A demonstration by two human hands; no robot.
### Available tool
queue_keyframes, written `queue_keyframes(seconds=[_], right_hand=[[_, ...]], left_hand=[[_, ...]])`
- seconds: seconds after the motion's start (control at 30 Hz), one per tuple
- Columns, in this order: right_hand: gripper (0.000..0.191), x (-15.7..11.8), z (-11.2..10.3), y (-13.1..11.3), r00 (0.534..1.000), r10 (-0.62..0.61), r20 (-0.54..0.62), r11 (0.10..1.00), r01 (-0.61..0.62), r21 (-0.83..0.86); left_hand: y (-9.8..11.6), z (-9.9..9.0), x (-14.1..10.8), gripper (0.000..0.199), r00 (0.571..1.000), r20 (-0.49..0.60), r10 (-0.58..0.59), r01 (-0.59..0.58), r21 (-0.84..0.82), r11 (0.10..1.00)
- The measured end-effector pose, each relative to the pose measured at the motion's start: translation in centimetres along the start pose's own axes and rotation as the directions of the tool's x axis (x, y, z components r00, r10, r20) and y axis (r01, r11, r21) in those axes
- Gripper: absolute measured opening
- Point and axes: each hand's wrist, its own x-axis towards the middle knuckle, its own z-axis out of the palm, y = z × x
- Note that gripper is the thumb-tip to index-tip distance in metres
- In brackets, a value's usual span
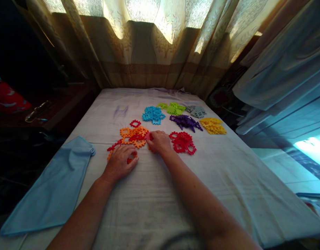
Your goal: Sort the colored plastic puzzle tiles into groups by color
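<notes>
A mixed heap of orange (139, 132) and red toothed plastic pieces with square openings lies in the middle of the bed-like surface. My left hand (120, 160) rests palm down at the heap's near left side, its fingers loosely bent and thumb apart; an orange piece (132, 158) shows between thumb and forefinger. At the heap's right side, my right hand (161, 140) pinches a red piece (148, 136). Just right of that hand is a pile of red pieces (182, 141). One red piece (135, 123) lies alone behind the heap.
Farther back are separate piles: blue (153, 114), lime green (175, 108), grey (196, 111), purple (186, 122) and yellow (213, 125). A light blue cloth bag (55, 184) lies at the left on the white sheet (149, 208). A curtain (149, 52) hangs behind.
</notes>
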Motion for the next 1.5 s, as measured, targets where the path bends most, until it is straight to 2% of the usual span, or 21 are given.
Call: queue_keyframes(seconds=[0.17, 0.33, 0.47, 0.67, 0.9, 1.03, 1.17, 1.27, 1.33, 1.5], right_hand=[[0.034, -0.4, -0.7, 1.0, 1.000, -0.002, -0.029, 0.999, 0.001, -0.046], [0.033, -2.2, -2.1, 3.9, 0.994, 0.070, -0.085, 0.997, -0.074, -0.039], [0.030, -3.6, -2.6, 6.4, 0.973, 0.152, -0.173, 0.986, -0.161, -0.036], [0.026, -4.1, -2.3, 8.3, 0.948, 0.218, -0.232, 0.971, -0.234, -0.044], [0.026, -4.0, -1.2, 8.9, 0.915, 0.202, -0.348, 0.976, -0.218, -0.007], [0.026, -3.8, -1.0, 7.3, 0.917, 0.127, -0.378, 0.992, -0.122, 0.039], [0.025, -3.2, -0.7, 3.5, 0.965, -0.040, -0.260, 0.995, 0.063, 0.078], [0.028, -2.4, -0.2, 0.7, 0.973, -0.156, -0.169, 0.983, 0.169, 0.071], [0.029, -1.9, 0.1, -0.6, 0.975, -0.185, -0.125, 0.980, 0.192, 0.048], [0.031, -0.8, 0.4, -2.2, 0.989, -0.147, -0.020, 0.989, 0.147, -0.007]], left_hand=[[-0.1, 0.2, 0.0, 0.022, 1.000, 0.002, -0.004, 0.004, -0.015, 1.000], [-0.3, 0.3, 0.0, 0.021, 1.000, 0.004, -0.004, 0.005, -0.010, 1.000], [-0.4, 0.4, 0.0, 0.021, 1.000, -0.004, -0.001, 0.001, -0.011, 1.000], [-0.4, 0.3, 0.0, 0.024, 1.000, -0.008, 0.003, -0.003, -0.011, 1.000], [-0.4, 0.3, 0.0, 0.023, 1.000, -0.022, 0.012, -0.012, -0.016, 1.000], [-0.4, 0.3, 0.0, 0.022, 0.999, -0.029, 0.014, -0.015, -0.023, 1.000], [-0.4, 0.4, 0.0, 0.022, 1.000, -0.030, -0.002, 0.001, -0.024, 1.000], [-0.4, 0.4, 0.0, 0.022, 1.000, -0.029, 0.000, 0.000, -0.023, 1.000], [-0.3, 0.4, 0.1, 0.022, 1.000, -0.028, 0.001, -0.002, -0.027, 1.000], [-0.3, 0.3, 0.1, 0.021, 0.999, -0.034, -0.007, 0.006, -0.041, 0.999]])
